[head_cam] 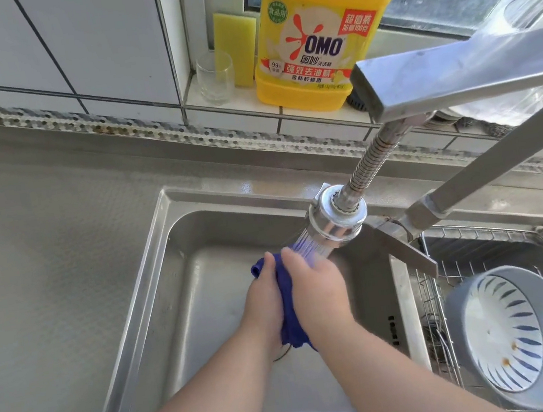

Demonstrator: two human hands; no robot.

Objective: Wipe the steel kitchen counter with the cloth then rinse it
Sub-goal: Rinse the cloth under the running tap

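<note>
Both hands, left hand (264, 301) and right hand (318, 286), grip the blue cloth (290, 321) mid-sink (152, 256), under the spray head (334, 220), clear of the basin walls.

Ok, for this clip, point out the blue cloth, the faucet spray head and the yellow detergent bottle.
blue cloth (289, 310), head view, on the folds showing between the two hands.
chrome faucet spray head (336, 221), head view, on its round metal collar.
yellow detergent bottle (315, 51), head view, on the front label.
</note>
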